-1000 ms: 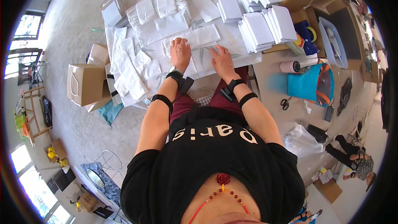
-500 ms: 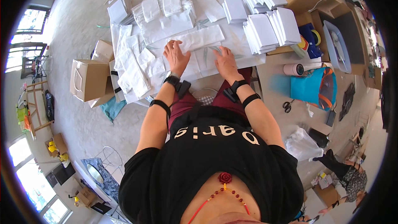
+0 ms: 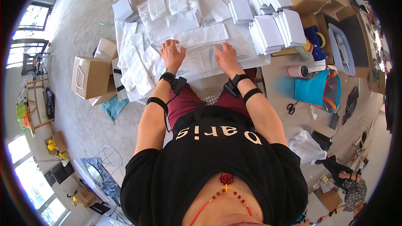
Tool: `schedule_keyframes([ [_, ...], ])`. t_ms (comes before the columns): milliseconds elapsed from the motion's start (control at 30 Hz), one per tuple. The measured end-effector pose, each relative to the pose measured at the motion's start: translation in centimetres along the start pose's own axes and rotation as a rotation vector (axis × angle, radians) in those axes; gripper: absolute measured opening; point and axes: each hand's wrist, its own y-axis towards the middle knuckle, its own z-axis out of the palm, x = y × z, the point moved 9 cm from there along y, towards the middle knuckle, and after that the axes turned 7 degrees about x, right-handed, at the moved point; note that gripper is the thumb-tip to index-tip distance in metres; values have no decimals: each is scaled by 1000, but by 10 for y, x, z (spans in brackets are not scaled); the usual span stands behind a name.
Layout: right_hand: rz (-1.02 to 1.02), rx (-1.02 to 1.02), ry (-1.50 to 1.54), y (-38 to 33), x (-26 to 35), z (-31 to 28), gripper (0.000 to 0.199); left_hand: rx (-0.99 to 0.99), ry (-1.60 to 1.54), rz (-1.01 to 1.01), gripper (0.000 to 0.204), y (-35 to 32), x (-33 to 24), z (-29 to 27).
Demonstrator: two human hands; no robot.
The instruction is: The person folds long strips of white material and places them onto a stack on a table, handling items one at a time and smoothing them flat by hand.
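Bright daylight from windows (image 3: 29, 23) at left, sharp centre, fisheye-bent dark rim

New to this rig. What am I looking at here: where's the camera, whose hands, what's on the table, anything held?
There is no machine here: a person works with two bare hands. The single view comes from a wide fisheye camera worn on the person's head, looking down, so the forearms enter from below and straight edges curve near the rim.

The left hand and the right hand both lie flat, palms down, on a white folded piece at the near edge of the table. Neither hand grips anything; both just press on it. Black straps sit on both wrists and forearms.

Around the hands the table is covered with more white folded pieces, and neat white stacks stand to the right. Left of the table, on the floor, is a cardboard box. On the right are scissors and a blue bag.
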Motion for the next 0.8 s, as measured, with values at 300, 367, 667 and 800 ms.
schedule_keyframes([
  [300,-13,0,50,-26,5,-7,50,8,45,-169,14,8,16,20],
  [367,-4,12,31,-28,3,-5,48,-12,28,-165,11,9,14,17],
  [667,36,42,81,-30,2,0,45,-122,-21,-132,3,2,6,2],
  [800,21,29,77,-32,6,-2,43,-178,-8,-86,5,-1,4,-1],
])
